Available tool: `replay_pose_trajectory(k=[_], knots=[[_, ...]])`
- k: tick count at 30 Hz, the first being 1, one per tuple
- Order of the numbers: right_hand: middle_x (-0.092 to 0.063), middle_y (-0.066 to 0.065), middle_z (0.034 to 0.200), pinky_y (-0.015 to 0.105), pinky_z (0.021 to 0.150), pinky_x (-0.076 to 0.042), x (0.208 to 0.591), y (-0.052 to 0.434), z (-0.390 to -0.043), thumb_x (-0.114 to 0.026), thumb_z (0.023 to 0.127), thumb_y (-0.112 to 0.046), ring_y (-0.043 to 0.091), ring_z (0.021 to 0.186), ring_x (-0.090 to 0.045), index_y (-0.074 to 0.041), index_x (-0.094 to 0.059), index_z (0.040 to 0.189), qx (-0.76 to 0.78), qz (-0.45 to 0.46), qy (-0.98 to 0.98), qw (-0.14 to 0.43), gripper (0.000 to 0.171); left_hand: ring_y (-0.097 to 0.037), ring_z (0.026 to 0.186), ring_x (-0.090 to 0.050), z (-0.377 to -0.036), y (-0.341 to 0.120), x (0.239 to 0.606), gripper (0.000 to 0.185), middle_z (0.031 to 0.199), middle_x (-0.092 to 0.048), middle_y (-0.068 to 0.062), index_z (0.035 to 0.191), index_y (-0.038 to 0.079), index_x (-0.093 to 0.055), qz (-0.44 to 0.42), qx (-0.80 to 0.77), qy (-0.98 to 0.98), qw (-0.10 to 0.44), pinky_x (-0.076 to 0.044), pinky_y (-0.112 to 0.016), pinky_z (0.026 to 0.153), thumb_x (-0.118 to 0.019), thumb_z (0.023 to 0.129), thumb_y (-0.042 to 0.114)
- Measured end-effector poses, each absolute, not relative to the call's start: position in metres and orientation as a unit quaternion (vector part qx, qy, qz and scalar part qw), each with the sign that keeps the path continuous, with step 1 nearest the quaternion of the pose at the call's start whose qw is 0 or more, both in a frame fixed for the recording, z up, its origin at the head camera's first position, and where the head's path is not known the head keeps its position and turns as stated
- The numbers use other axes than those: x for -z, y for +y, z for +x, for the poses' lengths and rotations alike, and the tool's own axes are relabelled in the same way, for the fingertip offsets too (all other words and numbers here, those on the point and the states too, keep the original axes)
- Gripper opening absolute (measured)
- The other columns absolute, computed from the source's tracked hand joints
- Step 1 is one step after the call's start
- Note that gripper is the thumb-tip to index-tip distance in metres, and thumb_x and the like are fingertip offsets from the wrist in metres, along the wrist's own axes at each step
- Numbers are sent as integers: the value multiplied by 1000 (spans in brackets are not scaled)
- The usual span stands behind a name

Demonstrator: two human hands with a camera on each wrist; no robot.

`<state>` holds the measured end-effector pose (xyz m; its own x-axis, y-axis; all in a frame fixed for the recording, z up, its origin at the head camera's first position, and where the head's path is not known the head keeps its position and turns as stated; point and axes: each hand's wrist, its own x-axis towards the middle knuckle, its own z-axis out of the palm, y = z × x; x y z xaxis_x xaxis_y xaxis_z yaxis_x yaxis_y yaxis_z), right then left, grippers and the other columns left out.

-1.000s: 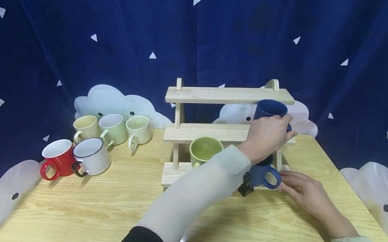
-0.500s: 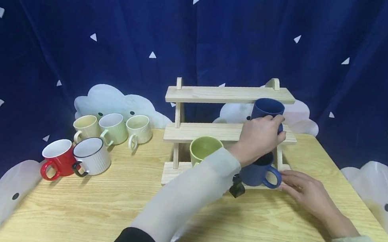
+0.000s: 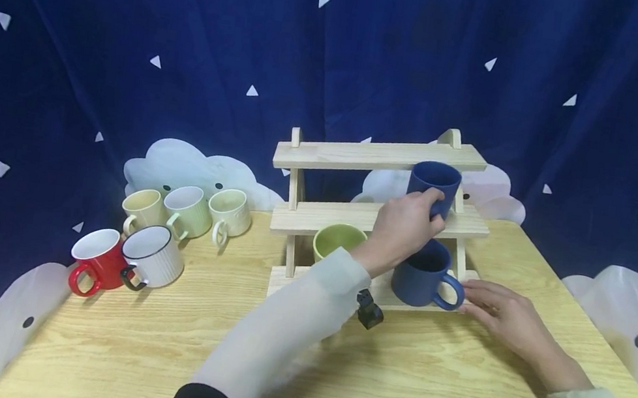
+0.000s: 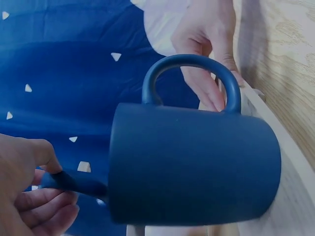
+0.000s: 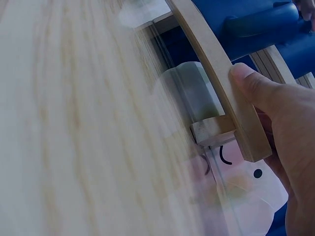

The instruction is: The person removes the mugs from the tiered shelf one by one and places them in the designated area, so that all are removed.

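Note:
My left hand [image 3: 400, 231] pinches the handle of a dark blue mug [image 3: 422, 183] at the right end of the middle shelf; in the left wrist view, that handle [image 4: 81, 183] lies between thumb and curled fingers. The mug is upright, its base partly covered by the hand. A second blue mug [image 3: 416, 283] stands below on the bottom shelf, handle to the right, and in the left wrist view blocks most of the first. My right hand [image 3: 503, 318] grips the right end of the bottom board [image 5: 251, 132] of the wooden rack [image 3: 317, 217], thumb on top.
A green mug [image 3: 334, 237] stands on the bottom shelf, partly behind my left forearm. At the left of the table [image 3: 130, 348] are a red mug [image 3: 105, 264], a white mug with black rim [image 3: 160, 266] and several pale mugs [image 3: 194, 217]. A blue curtain [image 3: 208, 29] hangs behind.
My left hand and the upper blue mug have shifted a little to the left along the middle shelf, showing more of the lower blue mug. My right hand has stayed at the rack.

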<state>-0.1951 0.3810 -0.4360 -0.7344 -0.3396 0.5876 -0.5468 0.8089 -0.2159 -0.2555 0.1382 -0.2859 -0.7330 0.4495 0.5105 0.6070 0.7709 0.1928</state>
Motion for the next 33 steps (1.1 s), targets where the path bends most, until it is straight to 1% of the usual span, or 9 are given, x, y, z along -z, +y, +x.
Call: replay_pose_trajectory(k=[4,9,11,16,19,21,25,28,33], knots=[[-70,-3,113,2,99,-21,436,381,-195,-86,73,-19,26,106,-65,-16,-77,104,-194,247,-910,271,33,-8,65,-54,-256,127,287,40,93,-69,1,129,18,-60,-269,213,-915,213,-43,-22,51,-64,90,24],[-71,-1,112,3,101,-21,435,380,-196,-86,72,-17,29,105,-64,-16,-77,104,-197,257,-905,277,34,-9,70,-58,-260,111,285,39,97,-70,0,127,15,-61,-250,231,-914,220,-47,-25,57,-66,89,23],[-71,-1,112,3,101,-21,435,380,-195,-86,72,-18,29,106,-64,-16,-77,104,-196,256,-906,276,33,-10,68,-58,-264,104,285,36,92,-70,2,123,13,-63,-242,229,-916,223,-47,-26,57,-66,88,23],[-70,-4,113,1,99,-19,437,381,-195,-86,73,-20,27,106,-64,-17,-77,105,-195,248,-910,271,33,-9,61,-56,-272,90,283,27,79,-63,6,114,12,-67,-215,256,-925,182,-43,-23,53,-66,89,23],[-70,-4,113,1,99,-19,437,382,-194,-86,73,-19,27,106,-64,-18,-77,105,-197,246,-909,271,33,-10,63,-56,-275,85,280,21,77,-63,7,110,13,-68,-207,279,-926,148,-41,-23,54,-65,92,24],[-70,-4,113,1,99,-20,438,382,-194,-87,72,-19,27,106,-64,-18,-77,105,-198,246,-909,273,34,-11,65,-56,-278,85,278,20,78,-63,8,109,15,-68,-205,294,-925,124,-41,-24,56,-63,95,28],[-71,-3,112,1,99,-19,438,382,-194,-87,71,-19,28,105,-64,-17,-77,104,-195,249,-908,277,35,-11,68,-55,-280,85,276,22,80,-66,7,105,17,-68,-197,322,-923,75,-41,-25,58,-58,99,36],[-71,-2,112,1,99,-19,437,381,-195,-87,72,-18,29,105,-64,-16,-77,104,-196,250,-907,277,34,-11,68,-54,-281,85,275,22,84,-69,5,100,17,-68,-188,343,-919,60,-41,-25,58,-58,99,37],[-71,-3,112,1,99,-19,437,381,-195,-87,72,-19,28,105,-64,-16,-77,104,-196,248,-908,275,33,-10,68,-54,-280,82,276,20,88,-72,5,100,17,-70,-179,373,-908,68,-40,-23,57,-62,96,35]])
